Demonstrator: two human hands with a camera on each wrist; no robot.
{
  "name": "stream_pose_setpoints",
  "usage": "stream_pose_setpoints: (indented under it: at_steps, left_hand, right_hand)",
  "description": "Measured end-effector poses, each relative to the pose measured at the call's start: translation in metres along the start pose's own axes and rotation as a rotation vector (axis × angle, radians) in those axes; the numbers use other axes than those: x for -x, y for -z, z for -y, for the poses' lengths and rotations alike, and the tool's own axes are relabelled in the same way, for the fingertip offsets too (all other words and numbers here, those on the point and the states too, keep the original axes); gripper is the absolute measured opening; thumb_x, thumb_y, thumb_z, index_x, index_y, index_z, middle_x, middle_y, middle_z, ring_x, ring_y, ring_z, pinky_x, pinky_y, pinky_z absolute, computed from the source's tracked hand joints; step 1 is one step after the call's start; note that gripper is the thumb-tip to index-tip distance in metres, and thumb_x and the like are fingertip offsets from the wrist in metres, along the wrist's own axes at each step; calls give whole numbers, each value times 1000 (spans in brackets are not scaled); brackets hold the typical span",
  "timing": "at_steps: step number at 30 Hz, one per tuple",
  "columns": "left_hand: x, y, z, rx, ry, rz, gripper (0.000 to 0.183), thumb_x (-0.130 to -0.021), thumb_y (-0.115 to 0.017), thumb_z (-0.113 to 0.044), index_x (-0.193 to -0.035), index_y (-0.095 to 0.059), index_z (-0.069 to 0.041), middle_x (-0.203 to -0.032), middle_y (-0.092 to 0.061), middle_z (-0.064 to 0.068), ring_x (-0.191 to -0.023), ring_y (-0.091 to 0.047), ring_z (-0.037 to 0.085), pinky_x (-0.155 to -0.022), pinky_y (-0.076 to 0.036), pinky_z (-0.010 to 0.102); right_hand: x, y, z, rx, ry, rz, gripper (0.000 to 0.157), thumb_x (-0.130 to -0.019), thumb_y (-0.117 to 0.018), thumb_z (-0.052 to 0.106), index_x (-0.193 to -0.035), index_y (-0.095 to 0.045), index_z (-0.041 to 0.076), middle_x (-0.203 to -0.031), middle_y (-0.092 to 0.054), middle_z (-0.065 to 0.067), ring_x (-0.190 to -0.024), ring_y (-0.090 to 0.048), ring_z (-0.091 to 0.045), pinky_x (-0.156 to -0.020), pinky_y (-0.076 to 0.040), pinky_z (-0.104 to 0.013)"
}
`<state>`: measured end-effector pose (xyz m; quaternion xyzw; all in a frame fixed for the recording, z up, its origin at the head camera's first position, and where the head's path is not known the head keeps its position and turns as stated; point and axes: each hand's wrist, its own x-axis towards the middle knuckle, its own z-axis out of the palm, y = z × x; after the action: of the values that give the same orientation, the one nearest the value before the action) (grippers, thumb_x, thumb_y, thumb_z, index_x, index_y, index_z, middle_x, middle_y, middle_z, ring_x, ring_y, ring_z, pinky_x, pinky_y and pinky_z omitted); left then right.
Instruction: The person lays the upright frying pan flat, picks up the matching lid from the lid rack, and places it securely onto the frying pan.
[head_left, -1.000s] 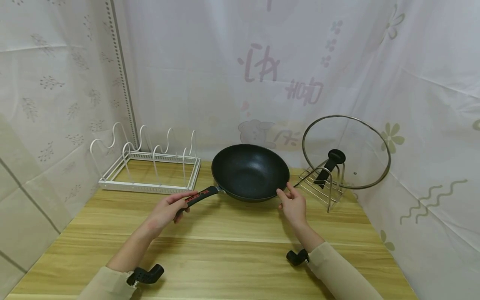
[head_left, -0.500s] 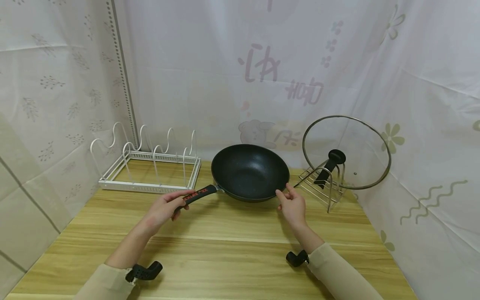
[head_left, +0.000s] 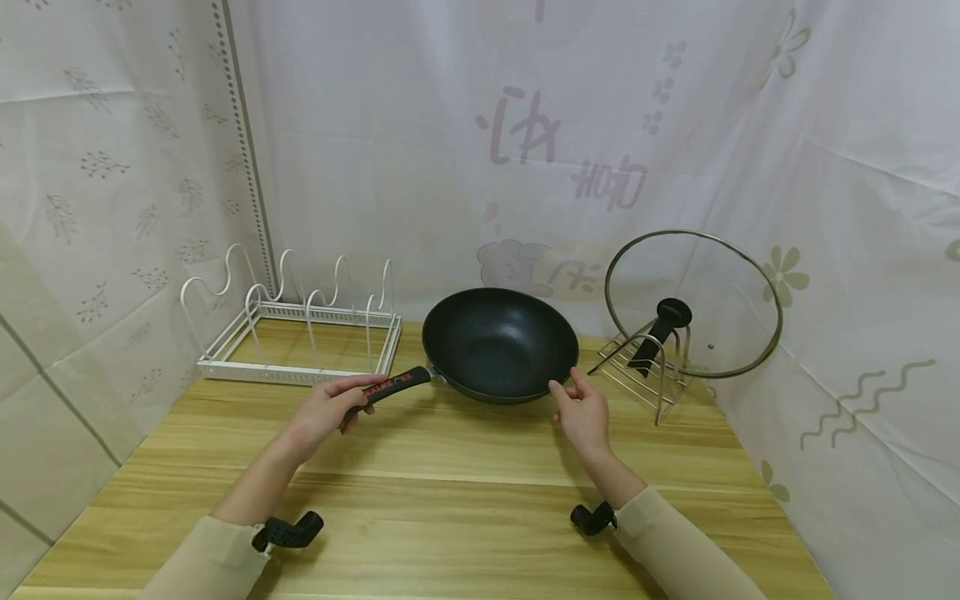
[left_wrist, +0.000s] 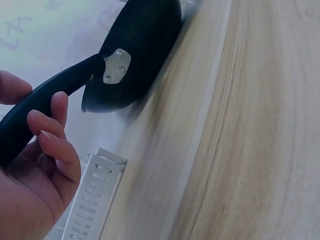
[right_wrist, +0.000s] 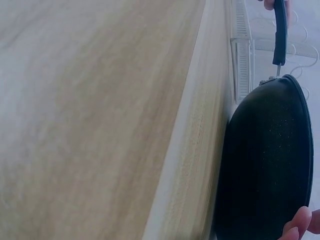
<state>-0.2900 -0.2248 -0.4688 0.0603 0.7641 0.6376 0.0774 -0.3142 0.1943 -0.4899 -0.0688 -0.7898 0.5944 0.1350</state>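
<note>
A black wok [head_left: 498, 342] sits on the wooden table in the head view, its hollow facing up and its long handle [head_left: 393, 386] pointing left and toward me. My left hand [head_left: 322, 417] grips that handle, thumb on one side and curled fingers on the other, as the left wrist view shows with the hand [left_wrist: 45, 175] below the riveted joint. At the wok's near right rim, my right hand [head_left: 585, 417] pinches the edge between thumb and fingers. Only the fingertips [right_wrist: 299, 222] of that hand show in the right wrist view, against the wok's dark side [right_wrist: 265, 155].
Left of the wok stands a white rack [head_left: 292, 375] with curved wire dividers. To its right, a glass lid [head_left: 738, 367] with a black knob leans upright in a small wire stand [head_left: 658, 392]. Patterned curtains [head_left: 420, 167] hang behind and along both sides.
My left hand and the wok's handle have shifted slightly left and away from me, turning the wok a little. My right hand has slid slightly left with the rim.
</note>
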Motion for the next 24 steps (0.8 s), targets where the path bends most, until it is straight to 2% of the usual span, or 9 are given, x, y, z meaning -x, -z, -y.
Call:
stream_pose_setpoints:
  at_steps: [5, 10, 19, 24]
  left_hand:
    - [-3, 2, 0, -4, -3, 13, 48, -107, -55, -9, -154, -62, -2, -86, -73, -1, -61, -48, 10, -59, -40, 27]
    - [-7, 4, 1, 2, -3, 13, 48, -105, -54, -7, -151, -64, -2, -86, -73, 2, -61, -48, 10, -59, -40, 26]
    - [-10, 8, 1, 1, -15, 10, 47, -105, -54, -8, -151, -64, 0, -87, -74, 4, -60, -47, 10, -59, -40, 27]
    - [-12, 11, 2, 7, -4, 19, 47, -107, -55, -9, -152, -63, 0, -88, -73, 3, -62, -47, 10, -60, -40, 28]
  right_hand:
    - [1, 0, 0, 17, -3, 3, 70, -104, -77, 21, -163, -48, -2, -100, -76, -13, -58, -66, -17, -56, -53, -19]
    - [3, 0, 2, 22, -2, 4, 70, -105, -77, 22, -164, -47, -2, -107, -76, -20, -58, -66, -20, -56, -54, -20]
    - [5, -3, 1, 21, -4, 6, 70, -106, -76, 22, -165, -46, 0, -110, -75, -23, -61, -67, -21, -58, -55, -20]
    - [6, -3, 1, 20, 5, 4, 70, -105, -76, 21, -164, -46, -2, -109, -76, -19, -61, -67, -22, -57, -54, -19]
